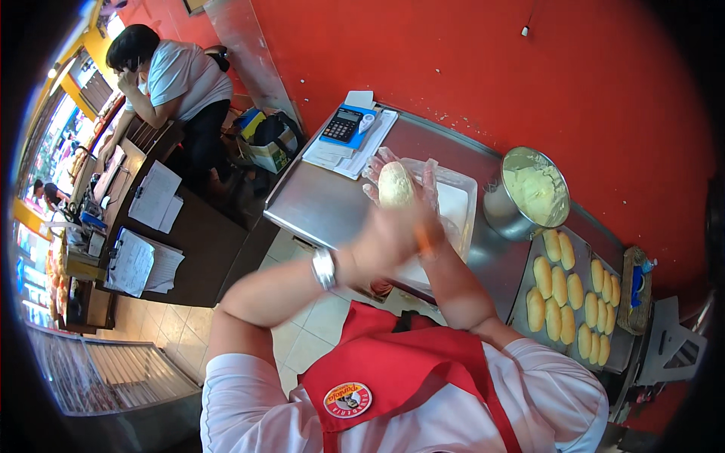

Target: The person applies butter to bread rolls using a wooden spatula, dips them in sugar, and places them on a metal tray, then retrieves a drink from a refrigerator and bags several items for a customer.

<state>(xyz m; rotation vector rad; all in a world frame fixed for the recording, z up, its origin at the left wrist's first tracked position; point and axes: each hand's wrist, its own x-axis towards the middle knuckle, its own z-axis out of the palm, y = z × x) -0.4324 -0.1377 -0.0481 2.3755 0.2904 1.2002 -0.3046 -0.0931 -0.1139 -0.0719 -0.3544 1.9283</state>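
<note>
A pale, rounded oval lump (396, 186) with a powdery-looking surface, dough or a coated roll, rests in my right hand (429, 187). The fingers of that hand curl up around it and have white residue on them. My left hand (387, 235), a silver watch at its wrist, is smeared by motion just below the lump and crosses in front of my right wrist; its fingers cannot be made out. Under both hands lies a shallow white tray (470, 198), partly hidden by my arms, with something white in it.
A metal pot (504, 204) of pale yellow cream stands right of the tray. Farther right, several golden elongated rolls (559, 285) lie on baking trays beside a wicker basket (637, 291). A calculator (342, 124) sits on papers at the counter's left. Another person (185, 83) leans on a desk.
</note>
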